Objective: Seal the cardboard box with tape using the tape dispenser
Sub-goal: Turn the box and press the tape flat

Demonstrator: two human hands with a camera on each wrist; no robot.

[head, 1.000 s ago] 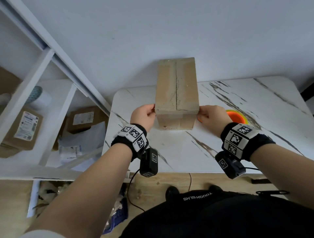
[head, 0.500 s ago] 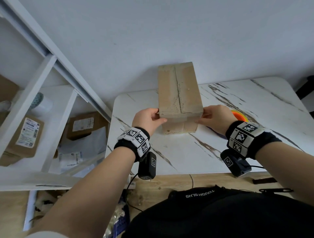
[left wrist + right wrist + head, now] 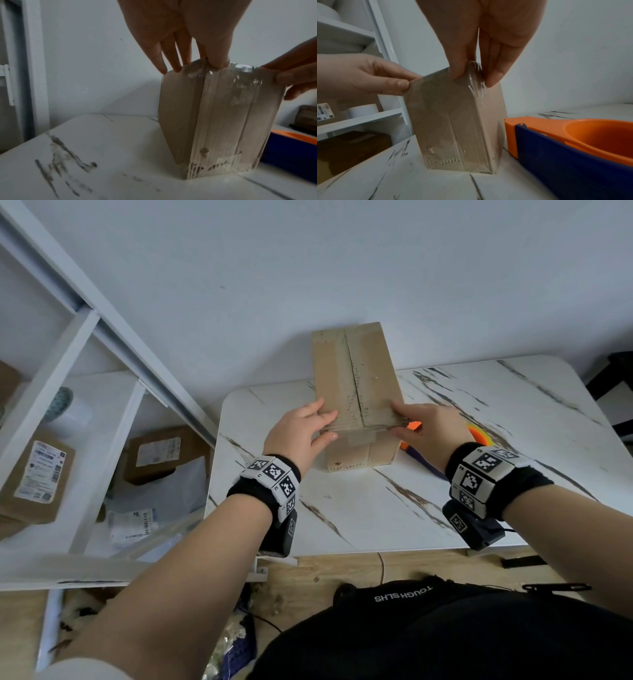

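Both hands, left (image 3: pixel 301 433) and right (image 3: pixel 428 429), pinch the near top corners of the upright, tape-glossed cardboard box (image 3: pixel 356 392).

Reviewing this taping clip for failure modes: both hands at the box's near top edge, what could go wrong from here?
1. The clear tape looks wrinkled at the near corner of the brown cardboard box; it may not bond flat.
2. The right hand and left hand grip only the near end, so the far end could swing.
3. The orange and blue tape dispenser lies close by the box; a nudge seems possible.

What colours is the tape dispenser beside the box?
Orange and dark blue tape dispenser, clearest in the right wrist view.
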